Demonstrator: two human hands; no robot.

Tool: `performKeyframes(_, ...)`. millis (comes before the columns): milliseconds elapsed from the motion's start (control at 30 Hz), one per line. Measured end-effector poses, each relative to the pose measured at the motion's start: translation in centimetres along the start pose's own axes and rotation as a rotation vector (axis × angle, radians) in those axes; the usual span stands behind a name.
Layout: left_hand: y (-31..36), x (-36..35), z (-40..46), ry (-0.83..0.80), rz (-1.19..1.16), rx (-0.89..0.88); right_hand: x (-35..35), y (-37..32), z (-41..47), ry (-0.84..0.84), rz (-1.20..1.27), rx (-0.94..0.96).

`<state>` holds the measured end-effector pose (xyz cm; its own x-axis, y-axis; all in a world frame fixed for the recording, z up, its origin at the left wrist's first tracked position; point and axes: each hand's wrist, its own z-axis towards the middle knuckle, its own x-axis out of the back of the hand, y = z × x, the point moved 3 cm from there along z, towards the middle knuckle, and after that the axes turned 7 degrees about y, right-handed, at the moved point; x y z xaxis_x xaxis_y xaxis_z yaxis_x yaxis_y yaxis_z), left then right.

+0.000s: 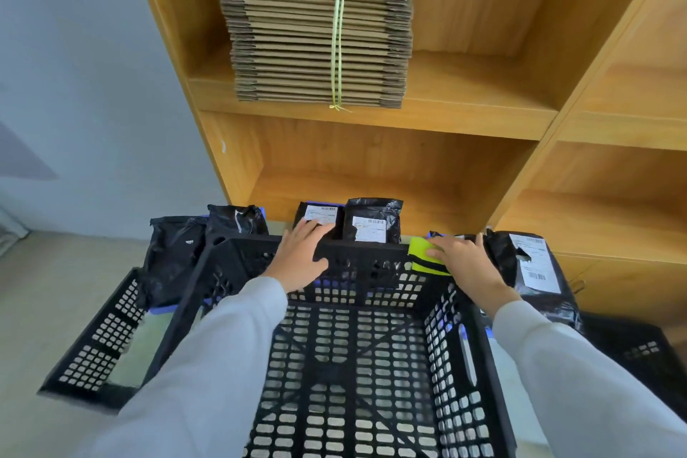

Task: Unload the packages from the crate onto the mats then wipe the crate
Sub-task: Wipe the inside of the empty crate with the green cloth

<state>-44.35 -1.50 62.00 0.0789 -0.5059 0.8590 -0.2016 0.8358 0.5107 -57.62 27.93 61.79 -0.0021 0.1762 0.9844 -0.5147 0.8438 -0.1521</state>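
Black plastic crate (371,364) with lattice walls stands on the floor in front of a wooden shelving unit (464,167), and nothing lies inside it. The left hand (303,260) rests on the far rim of the crate, its fingers spread and bent over the top edge, the thumb on the inner side of the wall. The right hand (464,258) presses a yellow-green cloth (425,257) with a black edge on the far right corner of the rim; its fingers are straight and close together on the cloth. Black poly mailer packages lie around the far side of the crate: two without visible labels (174,253) near the far left corner, two with white labels (371,221) behind the far rim, and a larger one (531,264) beside the right wall. Blue mat edges (160,310) show under the left packages. A tied bundle of flat cardboard boxes (319,37) sits on an upper shelf.
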Motion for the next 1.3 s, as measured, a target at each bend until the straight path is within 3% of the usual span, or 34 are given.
performKeyframes(233, -11.3, 6.3, -4.1, 0.214, 0.23, 0.206, 1.3, -1.4, -0.5, -0.046, -0.015, 0.033)
performKeyframes(367, -14.8, 6.1, -5.9, 0.161, -0.165, 0.425, 0.7, -1.3, -1.1, 0.073, 0.103, 0.04)
performKeyframes(533, -14.9, 5.6, -6.6, 0.262, -0.252, 0.394, 0.0, -1.0, -1.1, 0.138, 0.018, 0.062)
performKeyframes(933, -16.4, 5.0, -6.5, 0.201, -0.408, 0.404, -1.0, -6.9, 1.1, 0.192, 0.141, 0.273)
performKeyframes(1067, -16.3, 5.2, -6.6, 0.166, -0.48, 0.426, -2.5, -10.0, 2.1, 0.154, 0.217, 0.204)
performKeyframes(1300, -15.2, 5.7, -6.8, 0.277, -0.503, 0.441, -3.8, -15.4, 3.2, 0.111, 0.219, 0.195)
